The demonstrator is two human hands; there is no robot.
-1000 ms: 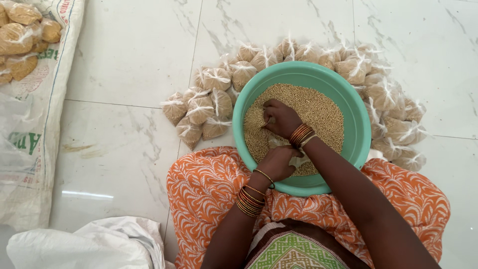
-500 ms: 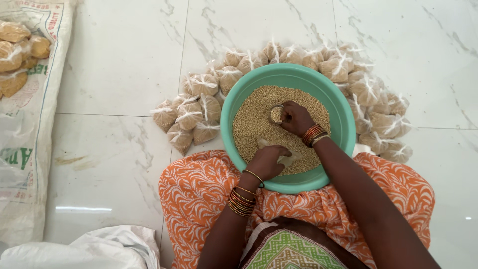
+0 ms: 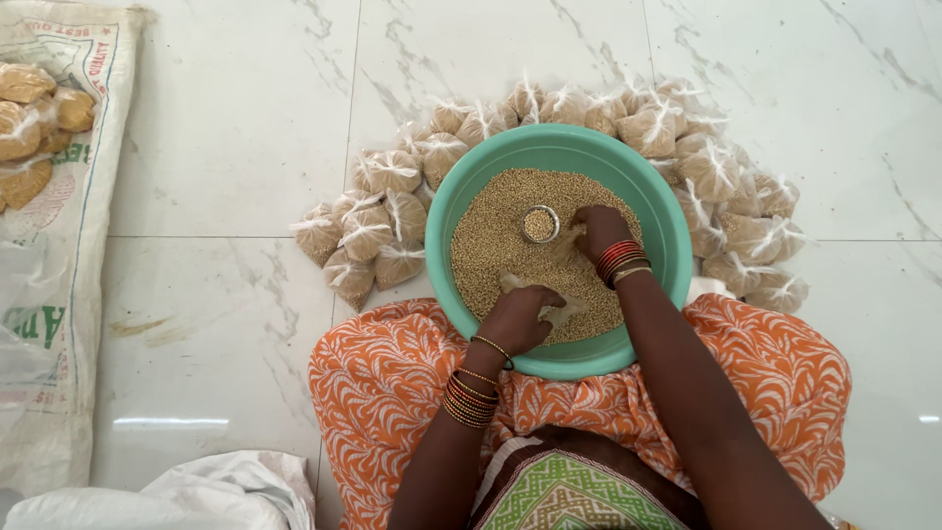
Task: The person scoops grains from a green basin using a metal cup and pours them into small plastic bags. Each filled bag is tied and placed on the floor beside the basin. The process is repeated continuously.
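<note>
Two hands worked in a teal basin [image 3: 659,211] of grain: the left hand [image 3: 518,319] pinched a clear bag [image 3: 549,306], the right hand [image 3: 601,231] closed by a small steel cup [image 3: 539,224]; a slack bag mouth risked spilling grain.

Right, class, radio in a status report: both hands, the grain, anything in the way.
Left hand holding clear bag. Right hand beside steel cup, full. Grain in green basin. Nothing blocking.

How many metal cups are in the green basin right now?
1: a small metal cup full of grain sits on the grain in the basin, just beside the right hand. Others could be buried, none show.
</note>
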